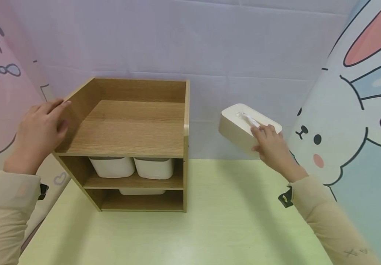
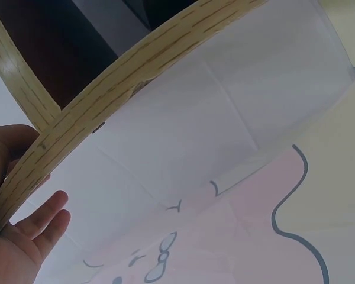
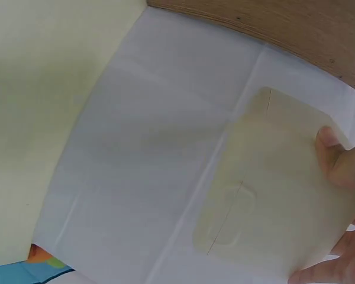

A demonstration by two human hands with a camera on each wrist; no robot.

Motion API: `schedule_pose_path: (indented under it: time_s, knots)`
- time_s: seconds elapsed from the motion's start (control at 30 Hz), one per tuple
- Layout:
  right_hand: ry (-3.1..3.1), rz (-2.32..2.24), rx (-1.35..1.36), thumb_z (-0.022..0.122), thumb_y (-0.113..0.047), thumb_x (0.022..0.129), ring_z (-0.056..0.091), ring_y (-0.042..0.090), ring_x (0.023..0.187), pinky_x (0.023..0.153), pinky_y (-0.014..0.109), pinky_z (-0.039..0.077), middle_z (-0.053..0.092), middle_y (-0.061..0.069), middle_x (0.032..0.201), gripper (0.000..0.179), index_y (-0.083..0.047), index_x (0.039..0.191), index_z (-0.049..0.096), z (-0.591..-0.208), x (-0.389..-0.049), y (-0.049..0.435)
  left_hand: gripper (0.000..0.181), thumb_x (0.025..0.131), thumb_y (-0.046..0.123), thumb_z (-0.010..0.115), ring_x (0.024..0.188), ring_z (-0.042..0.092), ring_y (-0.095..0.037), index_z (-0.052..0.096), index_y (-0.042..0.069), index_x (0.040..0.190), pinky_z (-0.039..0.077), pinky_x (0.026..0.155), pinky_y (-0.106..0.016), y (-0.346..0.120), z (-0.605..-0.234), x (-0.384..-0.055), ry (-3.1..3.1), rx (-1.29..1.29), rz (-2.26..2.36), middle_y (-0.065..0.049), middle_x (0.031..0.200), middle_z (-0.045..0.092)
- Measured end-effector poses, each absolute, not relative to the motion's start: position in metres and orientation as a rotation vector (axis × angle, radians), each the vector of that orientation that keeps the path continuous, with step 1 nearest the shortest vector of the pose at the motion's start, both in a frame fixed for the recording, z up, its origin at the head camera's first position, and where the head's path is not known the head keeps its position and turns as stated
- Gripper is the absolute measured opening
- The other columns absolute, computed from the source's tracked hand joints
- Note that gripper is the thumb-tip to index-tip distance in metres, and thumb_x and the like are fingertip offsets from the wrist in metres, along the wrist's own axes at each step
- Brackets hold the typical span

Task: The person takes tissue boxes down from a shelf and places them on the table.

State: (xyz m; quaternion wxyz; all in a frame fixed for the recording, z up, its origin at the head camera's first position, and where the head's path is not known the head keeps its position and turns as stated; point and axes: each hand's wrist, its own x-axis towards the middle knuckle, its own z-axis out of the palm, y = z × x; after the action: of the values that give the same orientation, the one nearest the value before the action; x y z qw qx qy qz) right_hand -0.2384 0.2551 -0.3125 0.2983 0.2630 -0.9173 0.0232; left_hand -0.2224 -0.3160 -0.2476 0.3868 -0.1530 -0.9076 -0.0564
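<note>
A wooden desktop shelf (image 1: 137, 127) stands on the left part of the table. My left hand (image 1: 39, 130) grips the top of its left side panel. From below, in the left wrist view, thumb and fingers lie on either side of the panel edge (image 2: 106, 89). To the right of the shelf, my right hand (image 1: 273, 149) holds a cream tissue box (image 1: 235, 129) in the air by its near right end, with a white tissue (image 1: 250, 119) poking from the top slot. The right wrist view shows the box's plain underside (image 3: 266, 195).
Two white bins (image 1: 111, 168) sit side by side on the shelf's middle level, and another white container (image 1: 142, 191) on the bottom level. The pale yellow table (image 1: 223, 221) runs under everything. White cloth (image 1: 243, 44) hangs behind, with a rabbit-print cloth (image 1: 349, 121) at right.
</note>
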Motion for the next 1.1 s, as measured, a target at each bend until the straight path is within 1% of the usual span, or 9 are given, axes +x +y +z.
schedule_pose_path:
  time_s: [0.1,0.33,0.47,0.77,0.87,1.03,1.1]
  knots:
    - [-2.463,0.059,0.664,0.072,-0.005,0.072,0.046,0.043,0.095,0.062,0.058,0.042,0.051,0.026,0.104,0.053,-0.002,0.118,0.044,-0.332,-0.235,0.262,0.047,0.076,-0.002,0.059,0.099,0.047,-0.050,0.054,0.001,0.122,0.038,0.086,-0.060,-0.316,-0.248,-0.222,-2.303,-0.394,-0.139,-0.025,0.120,0.055]
    - [-2.507,0.045,0.596,0.072,-0.008,0.073,0.046,0.043,0.094,0.064,0.063,0.042,0.052,0.025,0.101,0.051,-0.002,0.115,0.044,-0.375,-0.227,0.284,0.046,0.075,-0.002,0.058,0.100,0.048,-0.049,0.055,0.002,0.121,0.038,0.086,-0.059,-0.315,-0.249,-0.222,-2.284,-0.404,-0.150,-0.026,0.118,0.055]
    - [-2.532,0.050,0.533,0.073,-0.007,0.071,0.046,0.044,0.093,0.065,0.067,0.041,0.052,0.026,0.101,0.051,-0.002,0.113,0.044,-0.397,-0.222,0.297,0.046,0.075,-0.002,0.058,0.099,0.049,-0.049,0.056,0.002,0.121,0.039,0.084,-0.060,-0.315,-0.248,-0.222,-2.275,-0.398,-0.151,-0.025,0.118,0.056]
    - [-2.577,0.083,0.397,0.073,-0.008,0.069,0.046,0.050,0.093,0.066,0.074,0.036,0.052,0.032,0.106,0.052,-0.001,0.111,0.045,-0.433,-0.212,0.321,0.047,0.075,-0.001,0.058,0.098,0.048,-0.048,0.055,0.003,0.122,0.038,0.085,-0.059,-0.315,-0.248,-0.222,-2.285,-0.385,-0.149,-0.025,0.119,0.056]
    - [-2.593,0.081,0.366,0.074,-0.008,0.068,0.046,0.050,0.091,0.065,0.074,0.035,0.053,0.032,0.104,0.050,0.000,0.109,0.045,-0.439,-0.209,0.326,0.047,0.076,-0.001,0.058,0.099,0.047,-0.049,0.054,0.003,0.123,0.037,0.087,-0.059,-0.315,-0.248,-0.222,-2.297,-0.377,-0.151,-0.025,0.119,0.055]
    - [-2.617,0.096,0.307,0.072,-0.008,0.070,0.045,0.048,0.087,0.059,0.069,0.036,0.053,0.031,0.101,0.047,0.001,0.108,0.046,-0.450,-0.206,0.331,0.047,0.076,-0.001,0.058,0.100,0.047,-0.049,0.054,0.003,0.123,0.038,0.087,-0.059,-0.315,-0.248,-0.222,-2.296,-0.376,-0.146,-0.025,0.119,0.055]
    - [-2.630,0.090,0.279,0.071,-0.009,0.071,0.045,0.049,0.087,0.059,0.070,0.036,0.053,0.031,0.100,0.045,0.002,0.107,0.046,-0.454,-0.205,0.333,0.047,0.076,-0.001,0.058,0.100,0.048,-0.049,0.055,0.003,0.123,0.038,0.087,-0.059,-0.315,-0.248,-0.222,-2.289,-0.380,-0.145,-0.025,0.119,0.055]
